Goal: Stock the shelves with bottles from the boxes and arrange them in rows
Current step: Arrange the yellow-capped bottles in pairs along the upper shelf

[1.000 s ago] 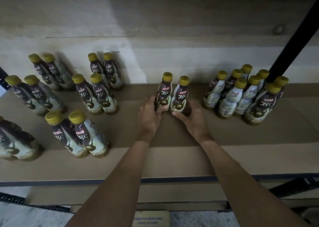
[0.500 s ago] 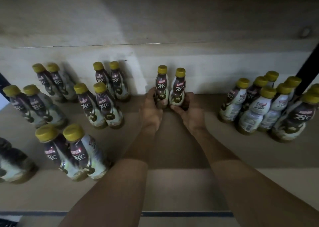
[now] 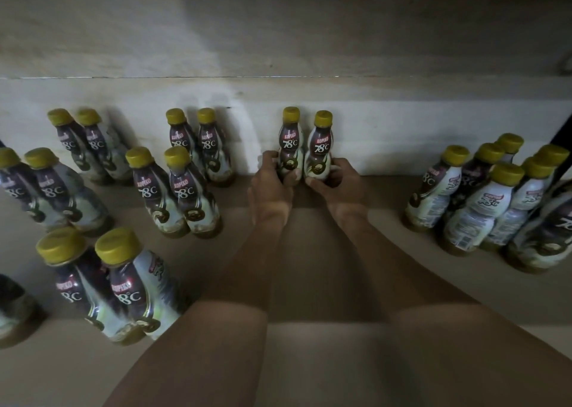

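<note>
Two brown-and-white coffee bottles with yellow caps stand upright side by side at the back wall of the shelf. My left hand (image 3: pixel 272 183) grips the base of the left bottle (image 3: pixel 290 140). My right hand (image 3: pixel 335 183) grips the base of the right bottle (image 3: pixel 320 146). The two bottles touch each other. Both forearms reach in over the brown shelf board (image 3: pixel 309 220).
Pairs of the same bottles stand in rows on the left: a back pair (image 3: pixel 198 146), a middle pair (image 3: pixel 173 196), a near pair (image 3: pixel 108 285). A dense cluster (image 3: pixel 483 202) stands at the right by a black upright post (image 3: pixel 561 137). The wall runs behind.
Both hands have pushed the two bottles from mid-shelf back to the wall. The camera has moved in closer over the shelf.
</note>
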